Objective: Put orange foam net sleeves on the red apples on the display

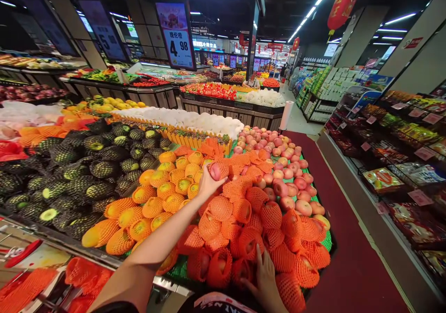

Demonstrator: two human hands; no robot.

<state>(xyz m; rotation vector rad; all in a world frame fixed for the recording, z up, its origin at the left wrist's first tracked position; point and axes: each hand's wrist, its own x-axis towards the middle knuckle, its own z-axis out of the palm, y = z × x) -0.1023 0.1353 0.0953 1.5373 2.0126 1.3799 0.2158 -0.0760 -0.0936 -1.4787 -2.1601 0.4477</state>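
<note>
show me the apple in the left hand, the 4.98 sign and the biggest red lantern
Held apple (215, 171): head view, on its bare pinkish skin.
4.98 price sign (179, 48): head view, on the printed price.
Biggest red lantern (344, 5): head view, on its rounded body.

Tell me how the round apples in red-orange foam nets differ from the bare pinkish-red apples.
The round apples in red-orange foam nets are largely wrapped; the bare pinkish-red apples show their skin. Most netted apples lie nearer, around the person's right hand; the bare apples lie mostly farther away, toward the back right. Both lie over bright green lining.
</note>
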